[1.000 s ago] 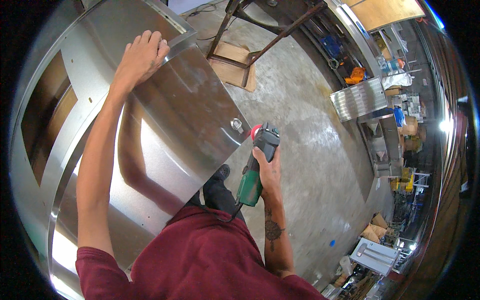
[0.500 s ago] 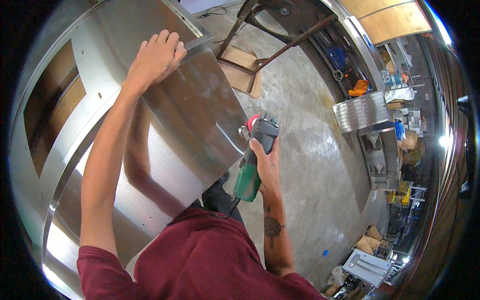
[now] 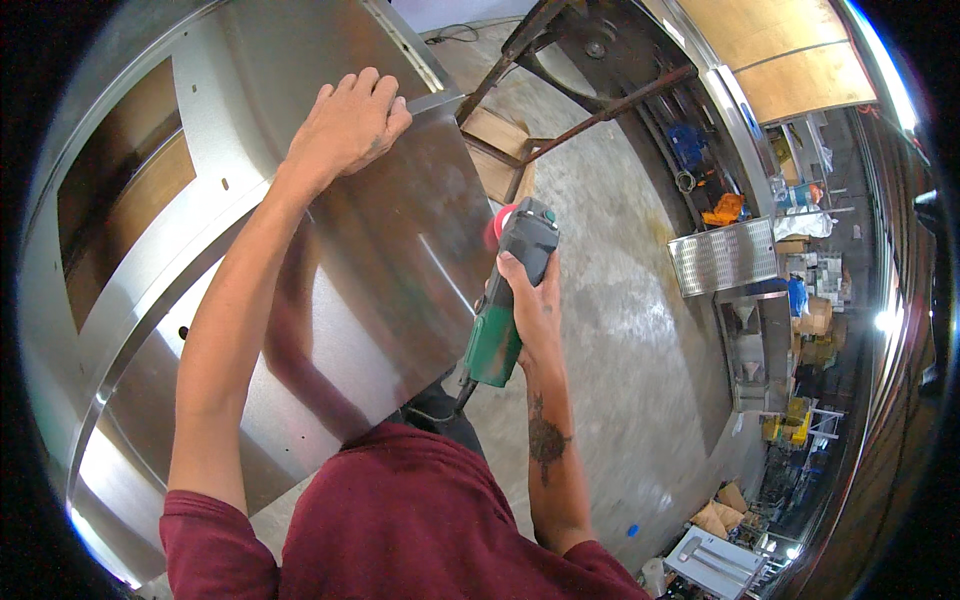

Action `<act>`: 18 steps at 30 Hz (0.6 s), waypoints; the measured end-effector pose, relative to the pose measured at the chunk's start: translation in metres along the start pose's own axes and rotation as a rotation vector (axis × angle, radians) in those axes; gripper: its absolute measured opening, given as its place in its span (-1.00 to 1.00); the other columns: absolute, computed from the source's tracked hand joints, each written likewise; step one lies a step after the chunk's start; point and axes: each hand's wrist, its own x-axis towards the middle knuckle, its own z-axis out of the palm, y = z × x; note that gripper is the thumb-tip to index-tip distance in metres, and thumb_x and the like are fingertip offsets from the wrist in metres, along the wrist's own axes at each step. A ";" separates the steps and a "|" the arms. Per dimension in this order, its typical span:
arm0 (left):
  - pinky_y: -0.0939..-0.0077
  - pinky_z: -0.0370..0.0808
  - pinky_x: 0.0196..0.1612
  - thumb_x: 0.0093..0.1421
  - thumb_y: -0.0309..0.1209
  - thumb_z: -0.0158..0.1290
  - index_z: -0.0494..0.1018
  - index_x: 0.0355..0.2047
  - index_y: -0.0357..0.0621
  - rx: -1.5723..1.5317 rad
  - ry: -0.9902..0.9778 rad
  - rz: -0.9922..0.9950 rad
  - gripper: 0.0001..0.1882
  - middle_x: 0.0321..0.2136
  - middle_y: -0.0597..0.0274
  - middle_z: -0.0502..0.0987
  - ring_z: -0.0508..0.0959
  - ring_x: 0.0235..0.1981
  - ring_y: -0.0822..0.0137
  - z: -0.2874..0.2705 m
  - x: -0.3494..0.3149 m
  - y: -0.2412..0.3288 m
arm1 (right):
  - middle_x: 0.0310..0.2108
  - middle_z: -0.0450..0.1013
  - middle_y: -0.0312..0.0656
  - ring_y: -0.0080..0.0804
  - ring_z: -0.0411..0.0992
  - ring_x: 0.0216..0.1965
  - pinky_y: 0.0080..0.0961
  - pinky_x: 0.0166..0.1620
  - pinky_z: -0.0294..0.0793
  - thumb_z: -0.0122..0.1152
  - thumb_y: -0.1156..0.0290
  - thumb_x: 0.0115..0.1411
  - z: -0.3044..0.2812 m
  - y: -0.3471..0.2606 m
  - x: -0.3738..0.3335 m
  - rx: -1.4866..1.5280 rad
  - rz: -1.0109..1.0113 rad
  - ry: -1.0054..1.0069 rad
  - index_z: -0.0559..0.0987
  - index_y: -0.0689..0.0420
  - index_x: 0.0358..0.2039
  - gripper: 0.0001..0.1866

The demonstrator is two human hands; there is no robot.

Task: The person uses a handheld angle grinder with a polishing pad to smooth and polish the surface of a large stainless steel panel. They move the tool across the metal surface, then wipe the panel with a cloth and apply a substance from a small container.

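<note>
My right hand [image 3: 532, 305] is wrapped round the body of a green and black angle grinder [image 3: 492, 345], thumb along its dark front part. The grinder's red disc [image 3: 497, 226] looks blurred and sits at the right edge of a large brushed sheet-metal cabinet [image 3: 400, 250]; whether it touches the metal, I cannot tell. A cord leaves the grinder's lower end. On the cabinet's raised flange rests my left hand [image 3: 352, 122], its fingers bent over the metal and their tips hidden. Left of that forearm the cabinet has a rectangular opening [image 3: 130, 190].
Beyond the cabinet stands a rusty metal frame [image 3: 610, 105] with a wooden board [image 3: 495, 135] by its legs. Concrete floor [image 3: 640, 350] lies to the right. A perforated metal panel [image 3: 722, 257], boxes and a grey metal panel [image 3: 715, 560] line the right side.
The grinder's head has moved farther up along the cabinet's right edge and turned, so its metal fitting no longer shows. My left hand stays on the flange; the whole view has shifted slightly.
</note>
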 end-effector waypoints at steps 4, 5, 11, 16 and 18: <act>-0.18 0.51 0.11 0.59 -0.15 -0.04 0.46 0.00 -0.21 0.003 0.065 0.011 -0.66 -0.06 -0.12 0.54 0.61 0.05 -0.15 -0.013 -0.020 0.011 | 0.10 0.50 -0.16 -0.46 0.56 -0.16 -0.42 -0.25 0.65 0.48 0.26 0.41 0.006 -0.016 -0.016 -0.048 0.007 -0.024 0.17 0.01 0.61 -0.10; -0.18 0.51 0.11 0.59 -0.15 -0.03 0.47 0.00 -0.21 -0.002 0.054 0.004 -0.66 -0.06 -0.11 0.54 0.61 0.05 -0.15 -0.018 -0.023 0.014 | 0.10 0.50 -0.16 -0.46 0.56 -0.16 -0.43 -0.25 0.66 0.48 0.25 0.41 0.005 -0.015 -0.018 -0.045 -0.009 -0.025 0.17 0.01 0.61 -0.10; -0.11 0.51 0.12 0.57 -0.14 -0.01 0.50 0.00 -0.21 -0.009 0.021 -0.022 -0.65 -0.05 -0.09 0.55 0.60 0.05 -0.11 -0.044 -0.041 0.034 | 0.14 0.49 -0.13 -0.43 0.56 -0.13 -0.38 -0.23 0.67 0.49 0.23 0.41 0.008 -0.030 -0.039 -0.046 -0.031 -0.065 0.15 0.01 0.63 -0.07; -0.10 0.51 0.12 0.55 -0.15 0.02 0.50 0.00 -0.21 0.007 0.031 -0.027 -0.66 -0.06 -0.06 0.55 0.59 0.04 -0.11 -0.054 -0.054 0.047 | 0.17 0.49 -0.11 -0.40 0.55 -0.08 -0.36 -0.19 0.67 0.50 0.21 0.42 0.011 -0.037 -0.051 -0.055 -0.057 -0.086 0.14 0.03 0.64 -0.05; -0.10 0.51 0.12 0.55 -0.15 0.01 0.50 0.00 -0.21 -0.010 0.012 -0.032 -0.66 -0.05 -0.06 0.56 0.59 0.05 -0.10 -0.058 -0.057 0.051 | 0.17 0.50 -0.11 -0.39 0.56 -0.06 -0.37 -0.16 0.67 0.51 0.20 0.41 0.011 -0.038 -0.054 -0.051 -0.059 -0.101 0.13 0.04 0.64 -0.04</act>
